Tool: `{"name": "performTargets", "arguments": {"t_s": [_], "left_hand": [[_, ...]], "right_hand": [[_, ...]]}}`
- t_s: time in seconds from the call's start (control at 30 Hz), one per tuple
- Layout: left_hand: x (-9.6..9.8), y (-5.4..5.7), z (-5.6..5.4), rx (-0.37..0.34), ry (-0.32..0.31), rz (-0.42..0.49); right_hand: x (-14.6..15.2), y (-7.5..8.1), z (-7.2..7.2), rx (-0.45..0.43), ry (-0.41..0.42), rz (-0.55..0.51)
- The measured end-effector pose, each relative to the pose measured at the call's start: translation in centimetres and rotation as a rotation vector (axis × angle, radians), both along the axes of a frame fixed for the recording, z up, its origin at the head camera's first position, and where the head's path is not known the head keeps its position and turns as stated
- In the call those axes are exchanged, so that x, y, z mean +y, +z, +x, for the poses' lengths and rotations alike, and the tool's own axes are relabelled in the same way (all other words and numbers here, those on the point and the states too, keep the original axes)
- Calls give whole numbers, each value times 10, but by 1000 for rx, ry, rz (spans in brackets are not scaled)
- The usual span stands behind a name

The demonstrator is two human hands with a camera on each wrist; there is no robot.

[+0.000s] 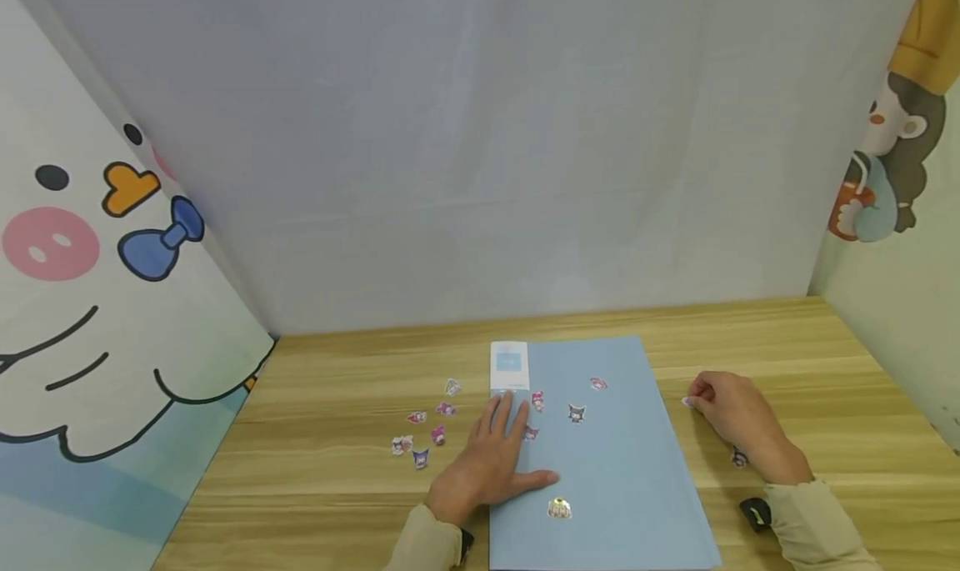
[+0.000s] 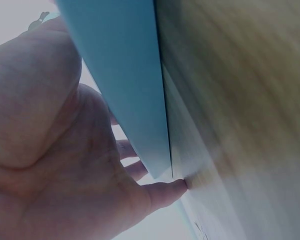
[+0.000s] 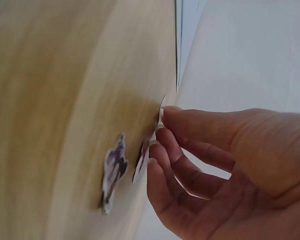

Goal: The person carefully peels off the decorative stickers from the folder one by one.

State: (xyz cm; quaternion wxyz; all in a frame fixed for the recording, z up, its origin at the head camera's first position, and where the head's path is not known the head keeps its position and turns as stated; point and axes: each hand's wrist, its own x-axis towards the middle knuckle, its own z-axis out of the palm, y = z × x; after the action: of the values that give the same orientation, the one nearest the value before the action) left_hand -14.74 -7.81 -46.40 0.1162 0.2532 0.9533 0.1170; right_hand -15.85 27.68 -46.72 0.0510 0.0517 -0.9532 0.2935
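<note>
My left hand [image 1: 491, 463] lies flat with fingers spread on the left part of a light-blue folder [image 1: 622, 488], its fingertips just below a white label [image 1: 509, 365]. The left wrist view shows the folder's blue side [image 2: 125, 75] beside the palm. Several cartoon stickers lie on the folder, among them a dark one [image 1: 576, 413] and a yellowish one [image 1: 559, 508]. Right of the folder, my right hand [image 1: 738, 413] pinches a small sticker [image 3: 160, 111] by its edge between thumb and fingertips, close over the table. A dark-and-purple sticker [image 3: 114, 170] lies near those fingers.
Left of the folder, several loose stickers are scattered on the wooden table [image 1: 322, 471], including a purple one [image 1: 420, 458]. A pale curtain [image 1: 525, 154] hangs behind the table, with cartoon-printed cloths at both sides.
</note>
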Motion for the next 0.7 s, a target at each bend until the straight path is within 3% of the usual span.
{"name": "performTargets", "arguments": {"t_s": [0.7], "left_hand": [[0, 3, 1, 6, 4, 4]], "right_hand": [[-25, 2, 1, 102, 100, -17]]}}
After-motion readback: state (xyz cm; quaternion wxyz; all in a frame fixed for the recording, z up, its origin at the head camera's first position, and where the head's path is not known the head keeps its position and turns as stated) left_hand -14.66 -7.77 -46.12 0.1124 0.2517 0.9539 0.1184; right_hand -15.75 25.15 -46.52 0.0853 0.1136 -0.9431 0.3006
